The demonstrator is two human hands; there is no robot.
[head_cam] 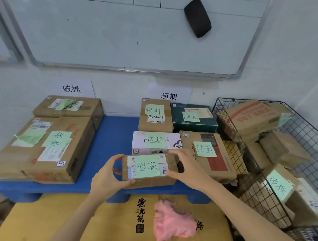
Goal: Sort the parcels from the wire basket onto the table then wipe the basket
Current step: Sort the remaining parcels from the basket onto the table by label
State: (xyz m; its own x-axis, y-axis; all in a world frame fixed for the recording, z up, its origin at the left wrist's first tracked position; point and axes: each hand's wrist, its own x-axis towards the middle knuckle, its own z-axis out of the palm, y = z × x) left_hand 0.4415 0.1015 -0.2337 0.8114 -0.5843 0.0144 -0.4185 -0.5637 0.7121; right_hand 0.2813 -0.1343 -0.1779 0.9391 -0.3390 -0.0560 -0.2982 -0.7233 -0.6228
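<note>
1. Head view. The left hand and the right hand are set apart, one clamped on each short end of a small brown parcel, thumbs on the near side and fingers curled over the far edge.
2. The parcel is at the front edge of the blue table, just before a white box and beside a larger brown box. Whether it rests on the table cannot be told.
3. Its green note reads 超期, as does the wall sign above this group.
4. Step in hand, as judged: placing it in that group. Done well, it is lowered flat, set fully onto the table and not overhanging the edge, squared to the white box, then released by both hands together.
5. Orientation: the long axis runs left to right, parallel to the table's front edge. The labelled face is up, and the writing reads upright to the wearer.
6. The wire basket at right holds more parcels. A pink cloth lies on the yellow cardboard below.
</note>
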